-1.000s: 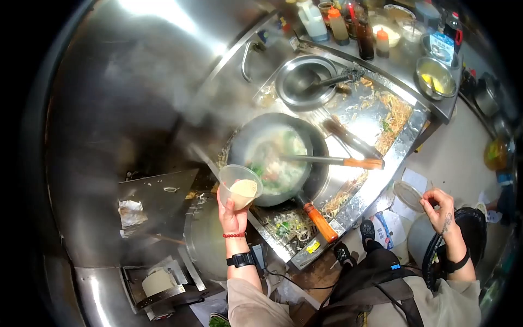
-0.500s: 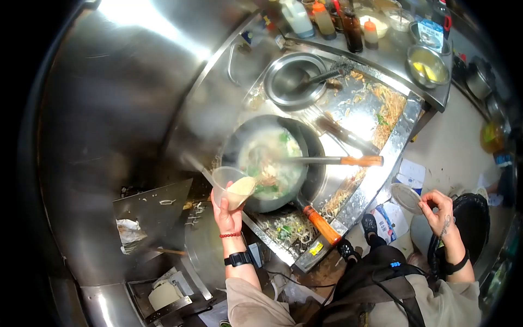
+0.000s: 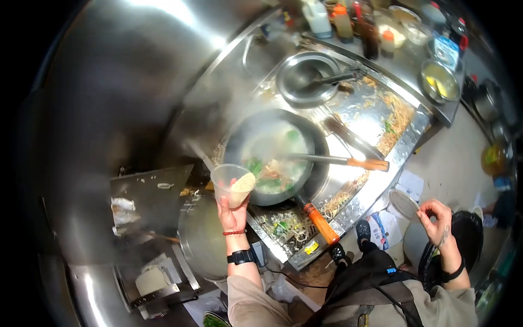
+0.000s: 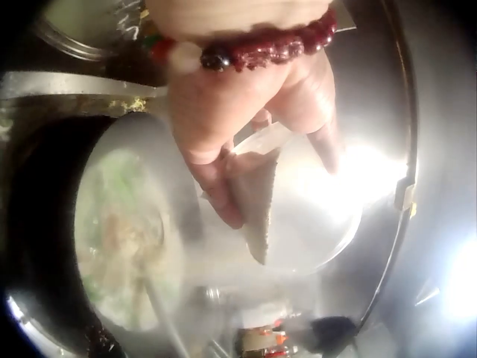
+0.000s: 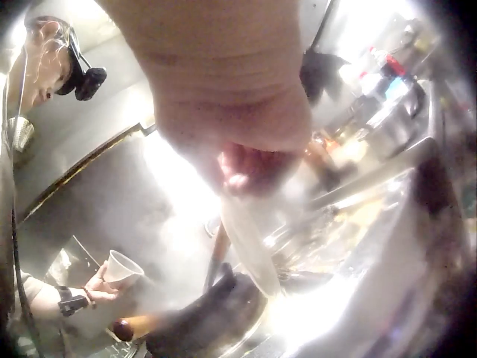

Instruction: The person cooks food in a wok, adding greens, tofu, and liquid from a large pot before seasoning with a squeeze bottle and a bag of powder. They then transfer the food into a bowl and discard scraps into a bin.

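Note:
My left hand (image 3: pixel 233 213) grips a clear plastic cup (image 3: pixel 222 177) of pale granular powder (image 3: pixel 243 183), tilted beside the near-left rim of a steaming wok (image 3: pixel 234 143). In the left wrist view the fingers of the left hand (image 4: pixel 238 112) wrap the cup, and the powder (image 4: pixel 257 205) lies slanted along one side. Off to the right, my right hand (image 3: pixel 437 223) pinches a round translucent lid (image 3: pixel 403 204) by its edge. The wok holds pale broth with greens and reddish pieces (image 3: pixel 274 173). A wooden-handled utensil (image 3: pixel 368 164) rests across its rim.
Behind the wok a metal bowl (image 3: pixel 284 90) holds a ladle. Sauce bottles (image 3: pixel 342 24) and a bowl with yellow contents (image 3: pixel 439 82) stand at the back right. The wok's wooden handle (image 3: pixel 320 222) points toward the body. Food scraps line the stove's right edge.
The camera view has shifted. My left hand keeps the cup near the wok's rim, its tilt varying slightly, with powder still inside. My right hand still holds the lid.

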Motion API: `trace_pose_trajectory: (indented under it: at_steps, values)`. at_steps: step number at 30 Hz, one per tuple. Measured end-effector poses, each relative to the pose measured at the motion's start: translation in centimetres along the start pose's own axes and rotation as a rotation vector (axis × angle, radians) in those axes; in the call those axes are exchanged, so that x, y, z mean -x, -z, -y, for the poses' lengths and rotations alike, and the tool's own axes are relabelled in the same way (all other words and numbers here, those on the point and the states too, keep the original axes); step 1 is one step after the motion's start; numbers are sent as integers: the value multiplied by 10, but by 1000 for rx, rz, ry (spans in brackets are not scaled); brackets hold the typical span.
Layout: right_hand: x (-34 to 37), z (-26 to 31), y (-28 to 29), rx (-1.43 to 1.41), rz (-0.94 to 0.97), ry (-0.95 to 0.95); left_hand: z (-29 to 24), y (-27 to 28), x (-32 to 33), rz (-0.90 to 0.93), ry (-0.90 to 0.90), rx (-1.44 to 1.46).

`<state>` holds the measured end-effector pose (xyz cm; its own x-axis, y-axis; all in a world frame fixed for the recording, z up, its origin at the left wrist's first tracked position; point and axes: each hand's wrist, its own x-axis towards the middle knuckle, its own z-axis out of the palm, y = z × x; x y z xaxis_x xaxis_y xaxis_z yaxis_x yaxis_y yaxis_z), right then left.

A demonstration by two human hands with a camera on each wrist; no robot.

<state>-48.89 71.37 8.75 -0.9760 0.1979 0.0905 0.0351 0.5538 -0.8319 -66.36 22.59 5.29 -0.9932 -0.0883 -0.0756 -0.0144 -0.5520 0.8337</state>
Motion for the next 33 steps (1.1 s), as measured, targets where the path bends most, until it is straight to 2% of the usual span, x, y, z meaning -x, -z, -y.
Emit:
trace_pose_trajectory:
  at_steps: [1, 2, 4, 5, 6, 7, 9, 10, 12, 13, 15, 17, 19, 21, 23, 26, 27, 30, 33]
  values:
    - [-2, 7, -1, -10, 17, 52, 3, 3, 6, -27, -12, 112]
    - [-7, 15, -2, -22, 40, 113, 6, 5, 17, -38, 20, 341]
    - [-17, 46, -12, -103, 36, 330, 18, 2, 48, 77, 122, 801]
    - [-20, 64, -18, -109, 47, 386, 25, 0, 66, 126, 154, 928]
    - [-23, 84, -26, -117, 59, 441, 30, -5, 88, 144, 175, 985]
    - [-26, 105, -37, -63, 34, 596, 35, -11, 110, 160, 197, 1040]
    - [-29, 151, -71, -6, -1, 891, 48, -15, 161, 101, 191, 966]
    - [-25, 172, -90, 14, 35, 1027, 50, -15, 190, 48, 178, 928]
    - [5, 210, -136, -59, 250, 1195, 37, -21, 248, -25, 151, 851]
    - [30, 228, -156, -88, 338, 1283, 23, -27, 277, -46, 136, 814]
    - [90, 252, -182, -81, 582, 1424, -1, -19, 331, -39, -205, 51]
    - [155, 266, -201, -108, 727, 1535, -20, 2, 395, -190, -250, -76]
    - [224, 283, -219, -157, 806, 1643, -21, 47, 464, -164, -235, 787]
    - [298, 302, -232, -203, 846, 1749, -29, 80, 545, -274, -278, 488]
    - [366, 321, -244, -245, 924, 1895, -39, 90, 636, -214, -427, 851]
    - [472, 348, -260, -370, 1035, 2078, -29, 112, 745, -444, -641, 554]
    - [507, 357, -262, -418, 1071, 2131, -30, 116, 779, -574, -701, 503]
    - [604, 373, -270, -591, 1201, 2234, -43, 111, 869, -824, -849, 519]
    - [673, 392, -269, -754, 1357, 2303, -58, 88, 948, -934, -938, 464]
